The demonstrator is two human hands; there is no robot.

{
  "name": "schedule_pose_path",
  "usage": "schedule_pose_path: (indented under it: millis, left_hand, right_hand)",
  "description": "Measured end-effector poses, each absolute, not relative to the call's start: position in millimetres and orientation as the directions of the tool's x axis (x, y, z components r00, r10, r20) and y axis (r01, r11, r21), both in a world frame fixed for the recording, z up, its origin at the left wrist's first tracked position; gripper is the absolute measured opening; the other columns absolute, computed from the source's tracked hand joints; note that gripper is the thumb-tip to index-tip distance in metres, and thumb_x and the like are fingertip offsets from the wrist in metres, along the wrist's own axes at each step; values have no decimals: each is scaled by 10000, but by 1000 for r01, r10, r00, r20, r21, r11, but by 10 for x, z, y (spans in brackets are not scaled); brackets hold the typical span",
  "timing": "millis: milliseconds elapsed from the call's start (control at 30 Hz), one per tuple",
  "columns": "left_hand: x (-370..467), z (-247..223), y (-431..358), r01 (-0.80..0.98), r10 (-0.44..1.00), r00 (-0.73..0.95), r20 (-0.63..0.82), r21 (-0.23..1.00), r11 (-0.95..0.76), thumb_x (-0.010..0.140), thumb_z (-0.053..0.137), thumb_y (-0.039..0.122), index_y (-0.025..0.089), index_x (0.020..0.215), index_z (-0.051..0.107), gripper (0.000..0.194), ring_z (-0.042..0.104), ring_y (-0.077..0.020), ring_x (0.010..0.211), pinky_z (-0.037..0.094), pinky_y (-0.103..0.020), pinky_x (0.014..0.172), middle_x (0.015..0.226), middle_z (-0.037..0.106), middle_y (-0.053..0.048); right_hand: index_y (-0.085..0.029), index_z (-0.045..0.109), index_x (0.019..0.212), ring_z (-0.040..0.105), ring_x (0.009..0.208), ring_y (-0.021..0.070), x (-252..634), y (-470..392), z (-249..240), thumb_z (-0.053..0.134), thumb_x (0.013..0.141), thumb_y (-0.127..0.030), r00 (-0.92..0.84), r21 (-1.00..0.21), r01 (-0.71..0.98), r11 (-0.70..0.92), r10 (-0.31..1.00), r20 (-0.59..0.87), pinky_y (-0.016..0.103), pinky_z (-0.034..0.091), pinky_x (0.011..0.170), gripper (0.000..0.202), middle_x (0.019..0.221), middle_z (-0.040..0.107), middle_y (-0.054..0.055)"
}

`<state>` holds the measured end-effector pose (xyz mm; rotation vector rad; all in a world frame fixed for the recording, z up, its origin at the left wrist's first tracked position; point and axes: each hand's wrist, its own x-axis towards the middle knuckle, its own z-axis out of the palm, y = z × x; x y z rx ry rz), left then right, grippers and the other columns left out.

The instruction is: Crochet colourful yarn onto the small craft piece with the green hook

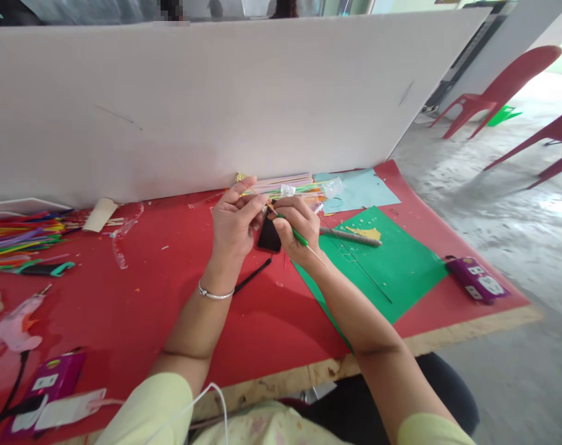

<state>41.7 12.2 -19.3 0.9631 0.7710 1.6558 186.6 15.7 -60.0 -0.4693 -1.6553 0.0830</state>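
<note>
Okay, both hands up over the red tabletop [137, 327], thin work pinched between them.

Left hand [234, 222]: thumb and fingertips closed on a thin orange piece [268, 204], which runs across the gap to the other hand. Right hand [297, 228]: fingers wrapped on a green-handled tool [299, 238], its pale thin shaft sticking out toward the wrist. Exact contact at the tips is too small to tell.

Black phone [268, 237] lies on the table, partly hidden by the hands. Right of them: green sheet [378, 272] with a grey rod [355, 236] and a yellow scrap [365, 233] on it; light blue sheet [367, 188] just beyond, near the white panel [192, 105]. Purple box [478, 281] at the green sheet's right corner. Far left: colored stems [21, 238], pink glue gun [16, 324] nearer the person.
</note>
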Motion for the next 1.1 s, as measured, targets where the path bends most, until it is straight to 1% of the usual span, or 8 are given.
schedule_pose_path:
  millis: [100, 233, 367, 567, 667, 767, 867, 1100]
  left_hand:
    - [380, -196, 129, -433, 971, -118, 207, 869, -238, 652, 995, 244, 213, 1258, 786, 642, 552, -61, 481, 383, -209, 437, 714, 756, 48]
    - [341, -173, 109, -403, 987, -42, 155, 901, -159, 619, 998, 202, 221, 1344, 774, 759, 576, -65, 475, 399, -208, 448, 752, 795, 36]
    - [338, -156, 98, -366, 987, -50, 152, 917, -160, 622, 983, 203, 207, 1392, 757, 803, 575, -63, 464, 397, -205, 439, 789, 814, 10]
    - [496, -198, 56, -317, 944, -205, 259, 895, -314, 679, 905, 174, 226, 1427, 732, 770, 642, -85, 564, 493, -208, 545, 763, 790, 32]
    - [568, -224, 28, -318, 935, -229, 272, 887, -336, 715, 885, 179, 264, 1462, 706, 773, 602, -81, 544, 449, -216, 517, 750, 777, 52]
    - [530, -208, 30, -375, 959, -171, 226, 885, -275, 694, 882, 186, 252, 1424, 721, 750, 554, -71, 506, 387, -217, 463, 727, 758, 62]
    - [411, -147, 56, -424, 987, -61, 149, 891, -161, 638, 889, 188, 215, 1288, 761, 663, 561, -73, 507, 340, -205, 425, 694, 722, 64]
    - [272, -42, 81, -473, 988, 155, 6, 878, 69, 581, 889, 171, 210, 1161, 772, 593, 602, -91, 560, 279, -173, 406, 683, 701, 43]
  right_hand:
    - [-244, 759, 1017, 744, 976, 195, 1872, 147, -592, 551, 1132, -445, -26, -361, 288, 887, 384, 923, 372, 590, 869, 311, 1021, 756, 67]
    - [-246, 757, 915, 732, 943, 185, 1874, 116, -541, 521, 1139, -482, 35, -499, 201, 843, 503, 864, 368, 597, 863, 402, 971, 750, 52]
    - [-242, 736, 833, 723, 945, 190, 1850, 102, -525, 447, 1142, -575, 69, -604, 153, 782, 602, 796, 370, 607, 852, 539, 917, 725, 49]
    - [-249, 736, 936, 700, 1001, 217, 1777, 103, -629, 491, 1128, -569, 89, -475, 255, 842, 469, 879, 419, 592, 926, 447, 1025, 709, 75]
    - [-252, 723, 966, 675, 1005, 221, 1768, 123, -687, 505, 1124, -563, 113, -418, 289, 861, 403, 908, 422, 589, 915, 412, 1048, 679, 79]
    - [-256, 732, 959, 662, 1007, 235, 1807, 170, -721, 460, 1103, -664, 79, -417, 297, 859, 413, 907, 435, 600, 900, 511, 1033, 657, 83]
    - [-260, 754, 941, 660, 1004, 239, 1873, 226, -731, 403, 1065, -770, 17, -450, 257, 855, 462, 887, 438, 613, 879, 632, 1046, 633, 86]
    - [-276, 773, 926, 656, 1034, 235, 1938, 305, -747, 435, 1050, -780, -10, -399, 220, 890, 411, 911, 447, 634, 911, 619, 1117, 585, 82]
